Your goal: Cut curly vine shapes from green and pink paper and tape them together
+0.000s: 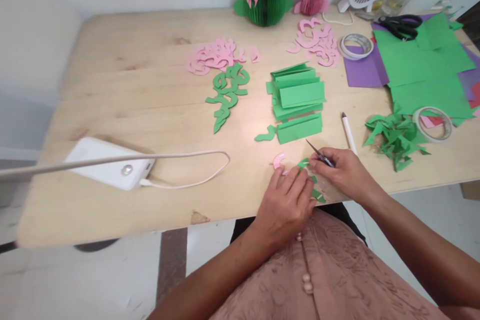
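My left hand [287, 205] lies on the table near its front edge, fingers stretched out and pressing on small paper cutouts. A curved pink paper piece [278, 160] pokes out beyond its fingertips. Beside those fingers are small green paper pieces [317, 195], some with a pale strip on them. In my right hand [339, 170] is a thin, dark pointed tool [315, 147], its tip aimed up and left; its exact kind is unclear. The right fingertips are at a green cutout [303, 163], close to the left hand.
Folded green paper strips [302, 95], green cutouts [228, 90] and pink cutouts [213, 55] lie farther back. A white pen [349, 132], green scraps [393, 135], tape rolls [356, 46] and black scissors [399, 25] sit rightward. A white power bank [108, 162] with cable occupies the left.
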The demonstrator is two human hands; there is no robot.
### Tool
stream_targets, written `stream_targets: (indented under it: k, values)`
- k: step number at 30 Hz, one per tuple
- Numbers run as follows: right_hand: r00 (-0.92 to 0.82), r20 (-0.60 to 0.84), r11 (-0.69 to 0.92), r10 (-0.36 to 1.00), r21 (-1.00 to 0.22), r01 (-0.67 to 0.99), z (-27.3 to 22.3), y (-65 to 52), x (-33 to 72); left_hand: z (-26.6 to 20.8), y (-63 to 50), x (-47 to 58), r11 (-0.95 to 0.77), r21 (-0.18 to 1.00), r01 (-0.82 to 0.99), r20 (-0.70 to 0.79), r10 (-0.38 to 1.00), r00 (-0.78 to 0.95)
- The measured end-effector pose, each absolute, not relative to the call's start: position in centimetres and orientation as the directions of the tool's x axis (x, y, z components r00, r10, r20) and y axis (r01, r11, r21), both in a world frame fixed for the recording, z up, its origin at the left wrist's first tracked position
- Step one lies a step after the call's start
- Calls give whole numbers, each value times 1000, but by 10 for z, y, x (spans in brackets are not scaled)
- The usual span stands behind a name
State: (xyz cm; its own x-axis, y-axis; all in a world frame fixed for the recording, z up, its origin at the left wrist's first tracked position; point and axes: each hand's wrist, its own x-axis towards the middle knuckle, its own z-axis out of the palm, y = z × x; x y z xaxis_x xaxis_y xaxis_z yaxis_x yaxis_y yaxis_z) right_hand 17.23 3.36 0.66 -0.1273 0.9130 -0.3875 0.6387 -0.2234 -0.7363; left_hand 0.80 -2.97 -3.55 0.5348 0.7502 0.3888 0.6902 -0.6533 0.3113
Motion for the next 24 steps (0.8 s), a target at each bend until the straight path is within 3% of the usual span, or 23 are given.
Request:
stream_targets:
  k: [9,24]
  values:
    - [-107,-491,-369,864,-764,530,10,35,175,-39,-30,7,-656,317,685,396,748,532]
    - [-127,-543,-414,830,-752,513,11,39,177,-38,-30,7,-657,319,683,390,748,537]
